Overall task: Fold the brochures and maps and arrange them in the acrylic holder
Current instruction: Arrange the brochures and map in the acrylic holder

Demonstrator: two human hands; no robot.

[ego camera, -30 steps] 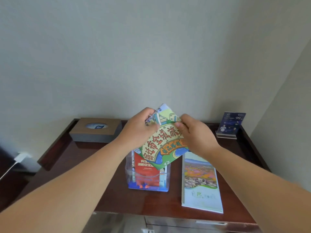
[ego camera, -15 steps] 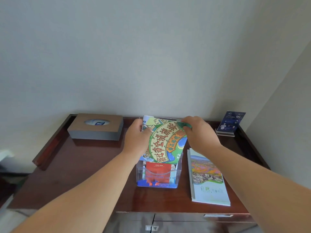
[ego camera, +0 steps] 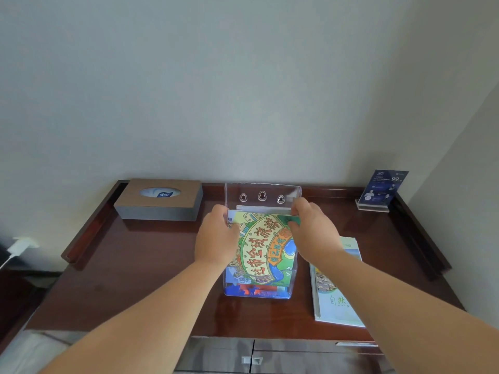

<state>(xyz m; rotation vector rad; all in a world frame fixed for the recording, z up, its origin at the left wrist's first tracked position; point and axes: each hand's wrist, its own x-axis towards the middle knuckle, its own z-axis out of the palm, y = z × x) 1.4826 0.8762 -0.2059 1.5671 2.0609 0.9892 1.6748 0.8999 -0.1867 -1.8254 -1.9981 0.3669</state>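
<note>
A clear acrylic holder [ego camera: 263, 190] with three keyhole slots stands in the middle of the dark wooden table [ego camera: 140, 265]. A folded cartoon map [ego camera: 266, 247], green and orange with red lettering, sits inside the holder's front pocket. My left hand [ego camera: 216, 242] pinches the map's top left corner. My right hand [ego camera: 313, 233] pinches its top right corner. Behind and under the map, a red brochure [ego camera: 253, 288] shows through the holder's clear front. A folded pale brochure [ego camera: 334, 290] with a landscape photo lies flat to the right of the holder, partly under my right forearm.
A brown tissue box [ego camera: 162, 199] stands at the back left of the table. A small blue sign in an acrylic stand [ego camera: 380, 190] sits at the back right corner. Raised rails edge the table's sides. A white plug and cable [ego camera: 19, 248] are at the far left.
Both hands have lowered the cartoon map from above the holder down into its front pocket. The holder's back panel with its slots now shows above the map.
</note>
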